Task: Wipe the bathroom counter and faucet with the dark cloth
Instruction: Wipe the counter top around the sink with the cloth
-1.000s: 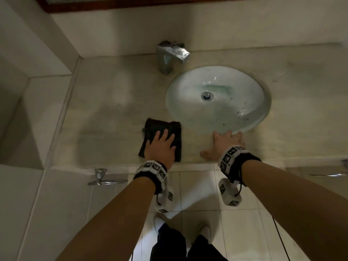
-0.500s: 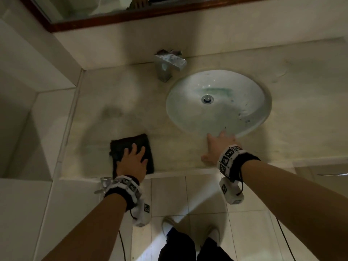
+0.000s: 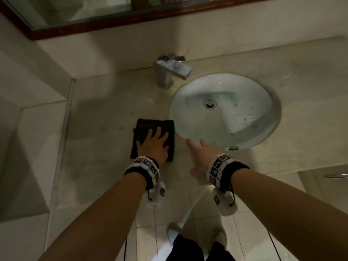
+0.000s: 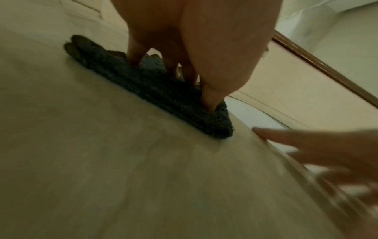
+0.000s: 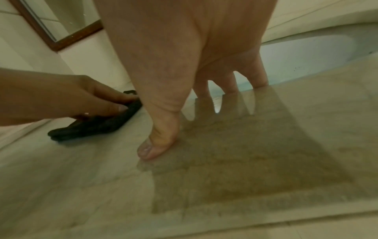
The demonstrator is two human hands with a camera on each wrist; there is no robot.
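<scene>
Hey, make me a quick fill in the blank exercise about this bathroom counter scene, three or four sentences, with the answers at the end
1. The left hand presses flat on the dark ____, which lies on the counter.
2. The right hand rests on the counter at the near rim of the ____.
3. The faucet stands at the ____ of the counter, by the wall.
4. Neither hand touches the ____.

Missing words: cloth; sink; back; faucet
</scene>
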